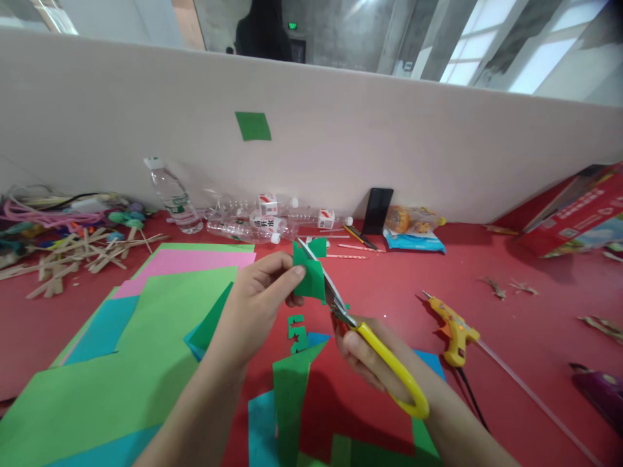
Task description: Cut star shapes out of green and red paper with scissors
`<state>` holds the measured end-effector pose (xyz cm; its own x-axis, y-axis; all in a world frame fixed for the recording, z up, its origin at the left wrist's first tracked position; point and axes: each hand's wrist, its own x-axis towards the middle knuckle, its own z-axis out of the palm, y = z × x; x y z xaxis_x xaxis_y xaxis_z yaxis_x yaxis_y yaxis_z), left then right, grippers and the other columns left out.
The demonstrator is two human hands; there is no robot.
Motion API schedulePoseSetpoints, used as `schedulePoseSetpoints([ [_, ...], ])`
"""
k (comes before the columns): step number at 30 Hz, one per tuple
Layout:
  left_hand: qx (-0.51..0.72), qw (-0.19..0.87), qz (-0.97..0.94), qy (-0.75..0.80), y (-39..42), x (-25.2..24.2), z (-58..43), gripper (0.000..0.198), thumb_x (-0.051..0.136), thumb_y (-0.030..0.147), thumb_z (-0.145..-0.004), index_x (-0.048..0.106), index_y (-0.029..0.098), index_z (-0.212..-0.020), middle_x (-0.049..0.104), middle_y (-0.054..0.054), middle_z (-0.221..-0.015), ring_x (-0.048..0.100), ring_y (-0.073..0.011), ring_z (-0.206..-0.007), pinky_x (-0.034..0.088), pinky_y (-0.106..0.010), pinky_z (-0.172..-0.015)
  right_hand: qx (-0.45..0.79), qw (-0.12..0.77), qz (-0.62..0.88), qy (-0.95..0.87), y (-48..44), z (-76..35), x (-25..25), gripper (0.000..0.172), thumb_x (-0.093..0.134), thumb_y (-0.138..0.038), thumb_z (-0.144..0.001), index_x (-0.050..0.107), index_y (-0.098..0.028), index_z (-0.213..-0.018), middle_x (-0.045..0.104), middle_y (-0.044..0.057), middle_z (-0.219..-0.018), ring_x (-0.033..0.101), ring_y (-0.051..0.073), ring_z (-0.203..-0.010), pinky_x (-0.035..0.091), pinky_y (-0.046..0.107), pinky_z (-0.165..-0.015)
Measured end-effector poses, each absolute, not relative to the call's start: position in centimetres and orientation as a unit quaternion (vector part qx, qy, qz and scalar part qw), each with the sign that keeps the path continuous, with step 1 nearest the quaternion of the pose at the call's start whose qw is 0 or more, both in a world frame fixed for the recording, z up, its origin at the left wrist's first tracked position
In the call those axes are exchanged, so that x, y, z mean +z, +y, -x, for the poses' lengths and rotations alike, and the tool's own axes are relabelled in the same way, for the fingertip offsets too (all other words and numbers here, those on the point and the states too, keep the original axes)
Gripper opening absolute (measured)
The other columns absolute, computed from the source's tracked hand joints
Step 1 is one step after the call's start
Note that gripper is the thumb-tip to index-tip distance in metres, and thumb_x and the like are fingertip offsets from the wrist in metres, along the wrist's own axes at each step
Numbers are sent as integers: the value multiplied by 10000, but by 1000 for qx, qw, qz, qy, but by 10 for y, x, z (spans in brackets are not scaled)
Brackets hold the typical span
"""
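My left hand (pixel 260 295) pinches a small dark green paper piece (pixel 309 275) and holds it up above the red table (pixel 399 292). My right hand (pixel 363 357) grips yellow-handled scissors (pixel 384 360), whose blades are parted and run up through the green piece. Small green offcuts (pixel 296 331) lie on the table just below the hands. A larger dark green strip (pixel 289 395) lies between my forearms.
Sheets of light green (pixel 146 363), pink (pixel 189 259) and blue paper (pixel 102 331) cover the left. A yellow glue gun (pixel 455 331) lies right of my hand. Plastic bottles (pixel 243 224), wooden sticks (pixel 73 256), a phone (pixel 377 211) and a red box (pixel 579 214) line the partition wall.
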<state>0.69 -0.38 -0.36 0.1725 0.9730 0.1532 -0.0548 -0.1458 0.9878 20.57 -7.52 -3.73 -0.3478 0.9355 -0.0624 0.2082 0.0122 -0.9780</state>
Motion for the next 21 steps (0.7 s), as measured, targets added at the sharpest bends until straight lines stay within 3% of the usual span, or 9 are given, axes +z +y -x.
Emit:
schedulePoseSetpoints([
  [21, 504, 557, -534, 388, -2, 0, -4, 215, 718, 256, -854, 646, 203, -658, 595, 51, -599, 588, -92, -544, 521, -201, -537, 535, 334, 479, -610, -76, -207, -42, 691, 455, -919, -873, 379, -254, -701, 333, -87, -524, 270, 100, -470, 165, 268, -461],
])
